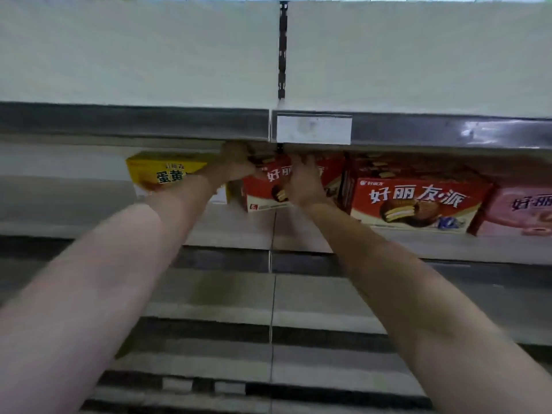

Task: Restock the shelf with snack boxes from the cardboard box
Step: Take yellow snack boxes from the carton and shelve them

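A small red snack box (268,189) stands on the white shelf (239,234), under the shelf above. My left hand (234,164) grips its upper left corner. My right hand (303,182) lies against the box's front right with fingers stretched up. A yellow snack box (162,173) stands just left of it, partly behind my left forearm. To the right stands a larger red snack box (418,204), then a pink snack box (519,213) at the frame's edge. The cardboard box is out of view.
The upper shelf's grey price rail (134,122) carries a white label (313,130) right above my hands. A black slotted upright (282,49) divides the white back panel. More shelf levels (224,312) lie below my arms.
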The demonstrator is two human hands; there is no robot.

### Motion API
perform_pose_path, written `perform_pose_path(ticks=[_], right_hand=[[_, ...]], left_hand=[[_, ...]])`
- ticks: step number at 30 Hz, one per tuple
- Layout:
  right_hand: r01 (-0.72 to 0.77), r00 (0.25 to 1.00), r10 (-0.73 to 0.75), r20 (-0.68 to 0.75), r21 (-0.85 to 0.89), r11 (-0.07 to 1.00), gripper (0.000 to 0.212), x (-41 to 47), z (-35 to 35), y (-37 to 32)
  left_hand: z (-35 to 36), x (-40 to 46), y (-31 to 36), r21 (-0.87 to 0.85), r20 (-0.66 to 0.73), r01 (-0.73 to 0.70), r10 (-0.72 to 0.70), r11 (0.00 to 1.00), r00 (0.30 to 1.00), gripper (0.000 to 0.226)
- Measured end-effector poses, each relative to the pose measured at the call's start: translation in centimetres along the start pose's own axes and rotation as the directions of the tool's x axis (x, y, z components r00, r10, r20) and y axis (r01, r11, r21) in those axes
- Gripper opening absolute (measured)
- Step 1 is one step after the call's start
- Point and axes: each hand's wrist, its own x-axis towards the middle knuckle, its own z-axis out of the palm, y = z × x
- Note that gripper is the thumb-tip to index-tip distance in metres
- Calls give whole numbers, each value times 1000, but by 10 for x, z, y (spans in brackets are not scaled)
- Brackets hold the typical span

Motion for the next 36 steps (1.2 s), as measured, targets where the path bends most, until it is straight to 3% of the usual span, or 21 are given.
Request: perform_pose_path(ticks=[4, 6, 10, 11, 13, 16, 21, 24, 26, 29, 31, 36], right_hand=[[-71, 996, 74, -45, 57, 996, 52, -8, -5, -12], [-179, 984, 181, -6, 85, 980, 50, -15, -10, -24], [-398, 916, 401, 8, 139, 907, 56, -22, -24, -51], [-397, 917, 397, 28, 146, 906, 52, -24, -27, -58], [-362, 932, 355, 77, 112, 926, 47, -31, -35, -67], [-383, 918, 362, 158, 128, 915, 58, -42, -44, -71], [-348, 911, 362, 197, -100, 932, 63, -67, -73, -89], [-281, 927, 327, 181, -240, 929, 49, -82, -86, -104], [-250, 944, 298, 140, -284, 926, 51, -89, -89, -110], [-240, 966, 256, 46, -216, 946, 44, -95, -103, -110], [-225, 970, 237, 61, -164, 961, 41, -98, -116, -104], [-163, 983, 164, 80, -19, 986, 33, -124, -148, -77]], left_hand=[[-1, -27, 4, 8, -43, -2, 3, 1000, 999, 54], [-1, -41, 10, 98, -33, -19, 22, 995, 999, 48], [0, -65, 20, 125, 4, -30, 30, 992, 1000, 80], [-1, -73, 23, 109, 47, -31, 26, 994, 999, 83], [-4, -94, 29, 39, 192, -62, 54, 997, 980, 58], [-10, -115, 28, -155, 361, -121, 170, 981, 917, 44], [-22, -126, -1, -79, 79, -233, 239, 969, 968, 25], [-29, -136, -1, 46, -45, -263, 265, 964, 963, 37], [-33, -137, 2, 86, -40, -307, 311, 948, 949, 51], [-40, -136, 10, 182, 8, -336, 340, 924, 940, 67], [-44, -134, 16, 218, 38, -334, 334, 917, 942, 73], [-36, -129, 18, 140, 197, -305, 276, 942, 941, 86]])
